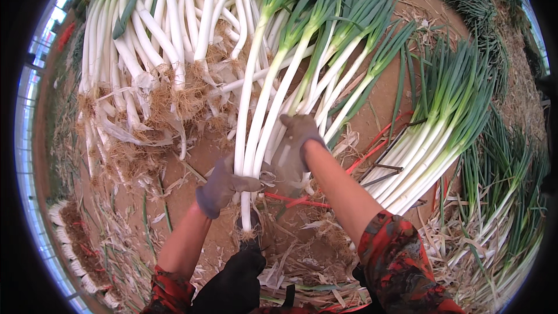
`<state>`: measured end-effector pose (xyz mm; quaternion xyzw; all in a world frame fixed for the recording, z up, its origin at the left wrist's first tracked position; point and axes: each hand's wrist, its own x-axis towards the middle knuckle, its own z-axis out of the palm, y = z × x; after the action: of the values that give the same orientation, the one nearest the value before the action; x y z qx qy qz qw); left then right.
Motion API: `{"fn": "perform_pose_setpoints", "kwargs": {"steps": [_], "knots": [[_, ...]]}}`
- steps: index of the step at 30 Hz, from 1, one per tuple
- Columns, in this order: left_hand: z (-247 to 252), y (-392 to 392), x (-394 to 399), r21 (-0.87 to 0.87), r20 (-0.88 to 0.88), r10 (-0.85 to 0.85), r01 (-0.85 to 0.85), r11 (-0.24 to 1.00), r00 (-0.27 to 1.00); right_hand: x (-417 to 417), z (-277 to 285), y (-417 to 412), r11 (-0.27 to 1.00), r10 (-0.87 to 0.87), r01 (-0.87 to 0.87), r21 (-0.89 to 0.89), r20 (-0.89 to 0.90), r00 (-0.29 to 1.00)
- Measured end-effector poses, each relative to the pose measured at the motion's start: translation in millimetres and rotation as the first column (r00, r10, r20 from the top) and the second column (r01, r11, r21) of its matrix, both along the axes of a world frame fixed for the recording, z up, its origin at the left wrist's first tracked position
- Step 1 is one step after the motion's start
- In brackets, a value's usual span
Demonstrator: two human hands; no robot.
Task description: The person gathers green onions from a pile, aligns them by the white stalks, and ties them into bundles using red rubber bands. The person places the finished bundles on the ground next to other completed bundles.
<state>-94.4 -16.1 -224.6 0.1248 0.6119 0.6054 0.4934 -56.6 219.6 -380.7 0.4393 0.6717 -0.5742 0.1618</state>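
My left hand (226, 184), in a grey glove, is closed around the lower white stems of a few long green onions (261, 104). Their green tops point away from me, and one rooted base hangs below the fist. Just right of these stems is my right hand (301, 135), also gloved and blurred by motion. Its fingers are over more green onions (333, 83), and whether they grip a stem cannot be made out. A large pile of green onions (174, 26) with brown, matted roots lies ahead to the left.
At right, a bundle of green onions (431, 135) rests against a dark metal frame (383, 172). Red strapping (301, 201) runs across the soil. Unstripped onions (492, 218) lie at the far right, and dry husks (305, 266) litter the ground by my legs.
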Motion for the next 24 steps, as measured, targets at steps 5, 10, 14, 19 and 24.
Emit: {"fn": "perform_pose_setpoints", "kwargs": {"steps": [5,10,14,19,24], "knots": [[15.8,-22.9,-12.2,-0.003,0.012,0.144,-0.144,0.990,0.990,-10.2,-32.9,-102.7,0.973,-0.213,0.214,0.083,-0.019,0.977],[52.4,-53.2,-27.4,-0.048,-0.041,0.152,-0.154,0.987,0.987,41.5,55.8,-95.4,0.415,-0.767,0.162,-0.895,-0.249,0.591],[3.9,-37.3,-0.5,-0.070,-0.012,0.003,-0.004,0.998,1.000,87.5,44.6,-100.4,0.735,-0.502,0.007,-0.679,-0.537,0.678],[-5.8,-56.7,2.5,-0.096,-0.004,0.055,-0.055,0.994,0.998,64.8,79.4,-94.3,0.972,-0.228,0.222,-0.081,-0.080,0.970],[43.2,-57.8,13.5,-0.102,0.031,-0.055,0.058,0.993,0.998,90.1,132.6,-99.6,0.516,-0.673,0.189,-0.836,-0.259,0.693]]}}
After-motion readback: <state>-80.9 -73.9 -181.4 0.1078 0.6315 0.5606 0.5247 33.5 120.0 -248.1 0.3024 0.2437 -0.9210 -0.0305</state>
